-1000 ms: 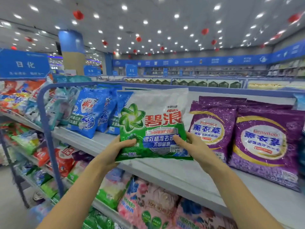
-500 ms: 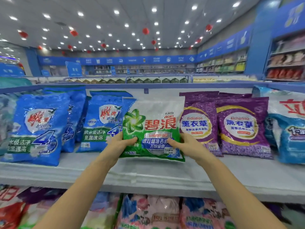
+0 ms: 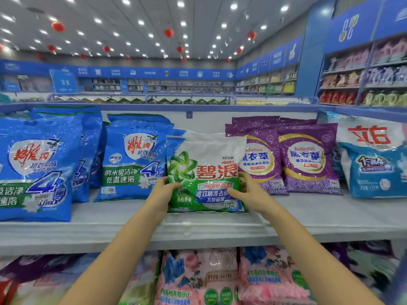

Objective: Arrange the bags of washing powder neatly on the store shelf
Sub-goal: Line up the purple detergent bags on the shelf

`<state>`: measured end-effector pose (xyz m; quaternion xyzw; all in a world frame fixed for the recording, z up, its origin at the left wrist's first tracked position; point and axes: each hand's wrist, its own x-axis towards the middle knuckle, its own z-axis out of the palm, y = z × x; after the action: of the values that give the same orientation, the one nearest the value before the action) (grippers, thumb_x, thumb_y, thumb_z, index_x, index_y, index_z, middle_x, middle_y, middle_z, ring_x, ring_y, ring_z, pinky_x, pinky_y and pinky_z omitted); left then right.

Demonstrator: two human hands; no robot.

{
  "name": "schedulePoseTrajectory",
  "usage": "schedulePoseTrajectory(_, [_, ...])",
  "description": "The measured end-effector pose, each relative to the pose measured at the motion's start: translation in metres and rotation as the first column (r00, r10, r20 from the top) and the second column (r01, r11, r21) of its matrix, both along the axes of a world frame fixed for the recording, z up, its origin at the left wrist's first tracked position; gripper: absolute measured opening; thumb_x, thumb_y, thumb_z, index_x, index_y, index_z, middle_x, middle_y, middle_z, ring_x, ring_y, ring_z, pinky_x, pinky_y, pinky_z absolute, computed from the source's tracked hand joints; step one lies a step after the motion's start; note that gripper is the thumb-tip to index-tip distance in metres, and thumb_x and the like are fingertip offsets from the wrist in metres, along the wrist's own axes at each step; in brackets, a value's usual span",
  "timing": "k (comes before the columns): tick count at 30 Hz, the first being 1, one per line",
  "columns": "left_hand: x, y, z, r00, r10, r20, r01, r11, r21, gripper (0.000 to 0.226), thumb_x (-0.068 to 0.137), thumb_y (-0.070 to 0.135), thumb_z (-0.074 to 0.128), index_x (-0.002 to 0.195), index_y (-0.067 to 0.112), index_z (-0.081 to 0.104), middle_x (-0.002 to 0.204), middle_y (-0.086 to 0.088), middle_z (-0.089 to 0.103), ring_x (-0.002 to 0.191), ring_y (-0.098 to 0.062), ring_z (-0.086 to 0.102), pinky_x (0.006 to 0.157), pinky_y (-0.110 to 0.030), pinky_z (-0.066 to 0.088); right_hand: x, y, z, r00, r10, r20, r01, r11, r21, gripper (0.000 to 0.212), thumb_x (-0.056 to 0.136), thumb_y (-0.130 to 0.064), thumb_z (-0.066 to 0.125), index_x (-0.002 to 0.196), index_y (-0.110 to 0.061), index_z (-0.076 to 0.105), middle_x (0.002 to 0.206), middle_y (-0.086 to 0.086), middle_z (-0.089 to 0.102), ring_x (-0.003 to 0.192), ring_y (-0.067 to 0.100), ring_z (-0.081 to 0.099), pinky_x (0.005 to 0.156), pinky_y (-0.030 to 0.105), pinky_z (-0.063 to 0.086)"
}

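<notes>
Two hands, the left hand [image 3: 161,192] and the right hand [image 3: 253,194], grip one green-and-white plastic bag of washing powder [image 3: 204,170]. Left of the grip stand at least four glossy blue plastic bags [image 3: 136,159], overlapping. Right of it, two purple plastic bags [image 3: 308,157] face front, then one white-and-teal plastic bag [image 3: 374,164]. Below the grip lie two pink flowered plastic bags [image 3: 198,276].

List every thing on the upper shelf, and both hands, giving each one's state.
Blue bags: standing, overlapping.
Purple bags: standing side by side.
Green bag: upright, held in the gap between them.
Left hand: grips that bag's left edge.
Right hand: grips its right edge.
</notes>
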<state>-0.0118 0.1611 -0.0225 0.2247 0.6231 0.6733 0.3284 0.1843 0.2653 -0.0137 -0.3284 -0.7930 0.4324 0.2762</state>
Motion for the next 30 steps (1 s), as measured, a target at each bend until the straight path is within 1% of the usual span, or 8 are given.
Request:
schedulePoseTrajectory(4, [0.004, -0.013, 0.008, 0.982, 0.056, -0.179, -0.051, 0.998, 0.035, 0.036, 0.089, 0.007, 0.056, 0.123, 0.012, 0.043, 0.114, -0.01, 0.052, 0.091, -0.021, 0.051, 0.075, -0.031, 0.042, 0.009, -0.01, 0.008, 0.994, -0.048, -0.099, 0.054, 0.997, 0.059, 0.058, 0.09, -0.016, 0.058, 0.139, -0.014, 0.029, 0.134, 0.003, 0.046, 0.106, 0.008, 0.045, 0.082, 0.02, 0.044])
schedulePoseTrajectory(7, [0.01, -0.027, 0.014, 0.927, 0.125, -0.353, -0.102, 0.991, 0.084, 0.043, 0.09, 0.009, 0.057, 0.129, 0.012, 0.041, 0.116, -0.006, 0.047, 0.103, -0.019, 0.045, 0.084, -0.031, 0.034, 0.022, -0.015, 0.011, 0.984, -0.103, -0.143, 0.127, 0.977, 0.172, 0.054, 0.09, -0.02, 0.059, 0.138, -0.017, 0.034, 0.133, -0.001, 0.044, 0.112, 0.008, 0.045, 0.091, 0.025, 0.039])
schedulePoseTrajectory(10, [0.02, -0.044, 0.016, 0.814, 0.233, -0.532, -0.14, 0.968, 0.21, 0.038, 0.085, 0.01, 0.062, 0.118, 0.019, 0.045, 0.12, -0.002, 0.05, 0.111, -0.018, 0.048, 0.095, -0.034, 0.04, 0.041, -0.021, 0.013, 0.962, -0.143, -0.232, 0.208, 0.935, 0.288, 0.038, 0.089, -0.021, 0.06, 0.125, -0.021, 0.048, 0.124, -0.005, 0.053, 0.112, 0.011, 0.05, 0.089, 0.026, 0.042])
schedulePoseTrajectory(14, [0.051, -0.067, 0.013, 0.705, 0.331, -0.628, -0.087, 0.918, 0.387, 0.025, 0.085, 0.005, 0.061, 0.103, 0.019, 0.05, 0.102, 0.005, 0.055, 0.099, -0.012, 0.054, 0.094, -0.028, 0.044, 0.076, -0.041, 0.016, 0.89, -0.186, -0.415, 0.376, 0.815, 0.441, 0.012, 0.089, -0.013, 0.059, 0.1, -0.02, 0.06, 0.092, -0.015, 0.063, 0.088, 0.0, 0.059, 0.077, 0.013, 0.046])
schedulePoseTrajectory(17, [0.078, -0.075, 0.005, 0.675, 0.32, -0.664, 0.021, 0.892, 0.452, 0.024, 0.084, 0.008, 0.06, 0.094, 0.027, 0.05, 0.092, 0.011, 0.056, 0.088, -0.005, 0.055, 0.083, -0.017, 0.045, 0.107, -0.054, 0.006, 0.846, -0.22, -0.485, 0.445, 0.793, 0.416, 0.005, 0.088, -0.02, 0.059, 0.09, -0.024, 0.061, 0.084, -0.01, 0.066, 0.08, 0.007, 0.062, 0.074, 0.016, 0.048])
schedulePoseTrajectory(19, [0.093, -0.077, -0.005, 0.675, 0.294, -0.677, 0.09, 0.878, 0.471, 0.026, 0.083, 0.01, 0.058, 0.092, 0.032, 0.049, 0.088, 0.014, 0.056, 0.082, -0.004, 0.056, 0.077, -0.016, 0.046, 0.129, -0.061, -0.005, 0.818, -0.257, -0.515, 0.491, 0.778, 0.392, 0.011, 0.087, -0.022, 0.055, 0.085, -0.033, 0.058, 0.076, -0.011, 0.066, 0.076, 0.008, 0.064, 0.072, 0.019, 0.049])
schedulePoseTrajectory(25, [0.122, -0.071, -0.055, 0.642, 0.144, -0.753, 0.22, 0.906, 0.361, 0.013, 0.084, 0.031, 0.053, 0.088, 0.043, 0.053, 0.084, 0.015, 0.061, 0.074, -0.006, 0.058, 0.065, -0.023, 0.049, 0.202, -0.078, -0.056, 0.75, -0.421, -0.511, 0.613, 0.732, 0.297, 0.011, 0.086, -0.037, 0.049, 0.081, -0.038, 0.058, 0.074, -0.016, 0.066, 0.069, 0.004, 0.062, 0.066, 0.015, 0.049])
schedulePoseTrajectory(30, [0.154, -0.051, -0.104, 0.525, -0.021, -0.851, 0.313, 0.934, 0.17, 0.009, 0.084, 0.031, 0.049, 0.089, 0.025, 0.052, 0.09, 0.017, 0.058, 0.073, 0.0, 0.055, 0.064, -0.008, 0.041, 0.256, -0.077, -0.107, 0.721, -0.535, -0.441, 0.663, 0.717, 0.213, 0.027, 0.093, -0.022, 0.051, 0.075, -0.041, 0.06, 0.073, -0.01, 0.065, 0.065, 0.005, 0.06, 0.062, 0.012, 0.047])
